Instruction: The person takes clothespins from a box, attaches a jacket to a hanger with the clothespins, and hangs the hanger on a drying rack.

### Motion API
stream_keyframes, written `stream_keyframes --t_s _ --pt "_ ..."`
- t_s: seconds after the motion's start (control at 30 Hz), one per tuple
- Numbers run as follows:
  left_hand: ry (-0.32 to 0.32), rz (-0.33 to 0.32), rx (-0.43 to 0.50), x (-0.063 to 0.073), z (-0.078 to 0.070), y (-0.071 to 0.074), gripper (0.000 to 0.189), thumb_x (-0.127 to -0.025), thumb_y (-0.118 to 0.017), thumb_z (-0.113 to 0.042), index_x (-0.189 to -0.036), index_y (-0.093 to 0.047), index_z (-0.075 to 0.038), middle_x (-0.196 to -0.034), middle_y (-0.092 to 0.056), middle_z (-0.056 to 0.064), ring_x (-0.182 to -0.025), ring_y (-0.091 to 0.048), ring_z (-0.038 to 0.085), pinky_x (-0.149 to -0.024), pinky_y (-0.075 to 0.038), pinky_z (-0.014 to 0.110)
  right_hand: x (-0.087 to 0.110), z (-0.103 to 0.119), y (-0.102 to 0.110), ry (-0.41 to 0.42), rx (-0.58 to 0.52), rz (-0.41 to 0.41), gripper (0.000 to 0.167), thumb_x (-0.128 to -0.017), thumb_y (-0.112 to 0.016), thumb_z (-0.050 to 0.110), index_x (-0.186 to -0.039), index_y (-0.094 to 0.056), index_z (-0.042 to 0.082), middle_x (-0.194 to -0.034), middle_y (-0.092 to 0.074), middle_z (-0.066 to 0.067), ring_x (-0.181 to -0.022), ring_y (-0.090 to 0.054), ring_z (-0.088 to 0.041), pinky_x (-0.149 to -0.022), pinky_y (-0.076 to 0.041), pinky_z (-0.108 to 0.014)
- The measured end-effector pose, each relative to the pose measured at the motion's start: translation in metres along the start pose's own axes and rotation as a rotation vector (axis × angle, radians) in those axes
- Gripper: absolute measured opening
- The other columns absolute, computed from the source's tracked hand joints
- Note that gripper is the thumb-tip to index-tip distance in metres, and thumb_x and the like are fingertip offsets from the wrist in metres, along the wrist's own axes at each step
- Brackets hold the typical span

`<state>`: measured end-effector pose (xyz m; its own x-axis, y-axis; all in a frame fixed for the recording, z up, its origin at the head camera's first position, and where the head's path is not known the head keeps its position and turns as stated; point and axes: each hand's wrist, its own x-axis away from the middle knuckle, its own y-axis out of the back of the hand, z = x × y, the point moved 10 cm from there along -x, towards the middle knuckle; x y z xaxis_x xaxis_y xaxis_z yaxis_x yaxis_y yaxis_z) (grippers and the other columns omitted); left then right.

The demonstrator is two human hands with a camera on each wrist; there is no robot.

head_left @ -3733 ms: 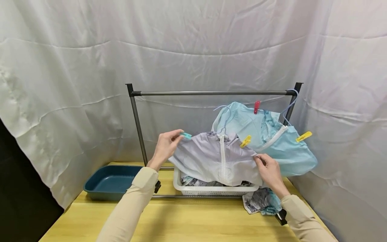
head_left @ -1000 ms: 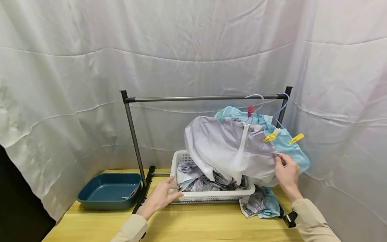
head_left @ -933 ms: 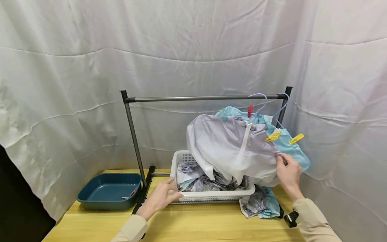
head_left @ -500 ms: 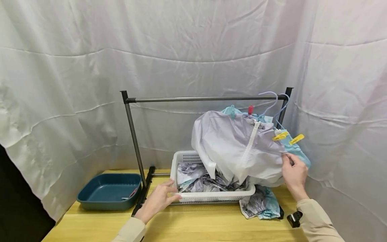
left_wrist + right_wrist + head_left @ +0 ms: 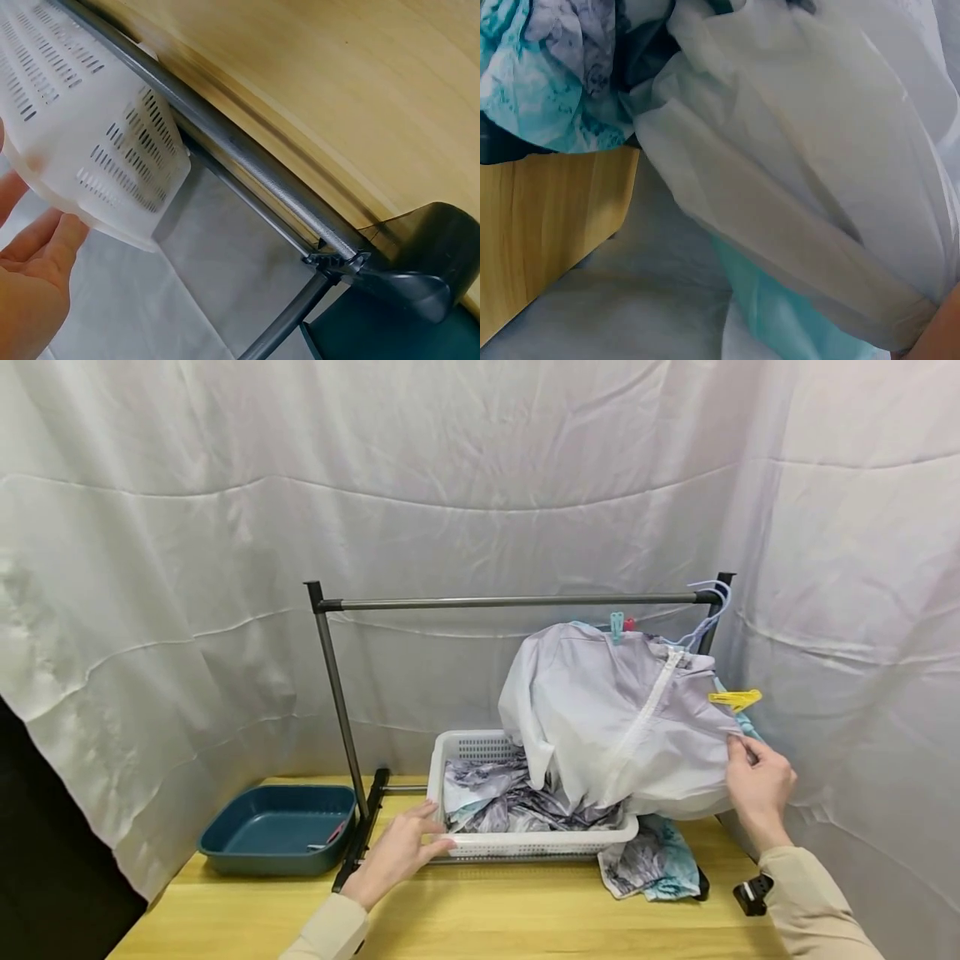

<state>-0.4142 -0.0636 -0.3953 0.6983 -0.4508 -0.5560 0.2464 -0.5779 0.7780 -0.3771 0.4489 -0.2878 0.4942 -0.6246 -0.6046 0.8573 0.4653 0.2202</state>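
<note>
My right hand (image 5: 761, 785) pinches the right edge of a lilac-to-white zip jacket (image 5: 577, 693), stretched out on a pale blue hanger (image 5: 712, 610) whose hook is at the rail's right end. A teal clothespin (image 5: 617, 627) grips its upper edge and a yellow clothespin (image 5: 737, 698) sits near its right shoulder. In the right wrist view the jacket's pale cloth (image 5: 810, 150) fills the middle. My left hand (image 5: 397, 852) rests its fingertips at the near left corner of a white basket (image 5: 540, 842); in the left wrist view relaxed fingers (image 5: 64, 240) meet the basket's rim.
A dark metal clothes rack (image 5: 517, 602) stands over the basket, which holds crumpled grey-patterned clothes (image 5: 495, 793). A light blue garment (image 5: 772, 300) hangs mostly hidden behind the jacket. A teal tub (image 5: 273, 835) stands left; patterned cloth (image 5: 652, 860) lies right of the basket.
The jacket and its hanger have moved right along the rail, over the light blue garment, with my right hand. My left hand let go near the teal clothespin and came down to the basket.
</note>
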Motion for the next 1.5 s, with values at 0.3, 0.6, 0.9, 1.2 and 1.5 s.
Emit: stream_keyframes --t_s 0.3,0.6,0.9,1.2,1.5 --pt "-0.016 -0.003 -0.023 0.001 0.0 -0.001 0.03 -0.085 -0.075 -0.035 -0.095 -0.079 -0.007 -0.117 -0.07 0.019 -0.124 -0.057 0.04 -0.102 -0.046 0.05 -0.01 -0.006 -0.007 -0.009 0.031 0.057 0.035 -0.096 -0.057 0.029 -0.114 -0.072 0.003 -0.117 -0.066 -0.025 -0.114 -0.053 -0.05 -0.096 -0.036 -0.055" --pt "0.001 0.007 -0.024 0.001 0.0 -0.001 0.033 -0.086 -0.073 -0.037 -0.097 -0.079 -0.007 -0.122 -0.067 0.02 -0.126 -0.056 0.038 -0.103 -0.045 0.049 -0.007 -0.012 -0.01 -0.002 0.028 0.062 0.033 -0.096 -0.059 0.027 -0.113 -0.072 0.002 -0.115 -0.065 -0.026 -0.115 -0.052 -0.05 -0.099 -0.034 -0.054" --pt "0.014 -0.016 0.0 0.002 0.0 0.001 0.028 -0.086 -0.074 -0.034 -0.096 -0.079 -0.008 -0.123 -0.067 0.02 -0.127 -0.055 0.039 -0.104 -0.044 0.051 -0.003 -0.008 -0.009 0.05 0.017 0.022 0.036 -0.096 -0.058 0.026 -0.125 -0.067 0.008 -0.122 -0.067 -0.02 -0.119 -0.058 -0.042 -0.101 -0.04 -0.051" --pt "0.019 -0.025 -0.005 0.004 0.001 -0.002 0.031 -0.085 -0.074 -0.035 -0.097 -0.079 -0.007 -0.127 -0.064 0.022 -0.127 -0.055 0.039 -0.103 -0.044 0.052 0.025 0.017 -0.01 0.37 -0.101 -0.116 0.042 -0.09 -0.061 0.007 -0.132 -0.061 0.004 -0.13 -0.059 -0.024 -0.125 -0.05 -0.045 -0.108 -0.036 -0.051" --pt "0.038 -0.019 -0.003 0.005 0.002 -0.002 0.031 -0.086 -0.073 -0.035 -0.098 -0.079 -0.007 -0.13 -0.062 0.021 -0.129 -0.053 0.038 -0.104 -0.045 0.051 0.058 0.04 -0.043 0.594 -0.135 -0.02 0.039 -0.087 -0.059 -0.005 -0.126 -0.063 -0.005 -0.128 -0.06 -0.025 -0.12 -0.053 -0.044 -0.113 -0.032 -0.022"
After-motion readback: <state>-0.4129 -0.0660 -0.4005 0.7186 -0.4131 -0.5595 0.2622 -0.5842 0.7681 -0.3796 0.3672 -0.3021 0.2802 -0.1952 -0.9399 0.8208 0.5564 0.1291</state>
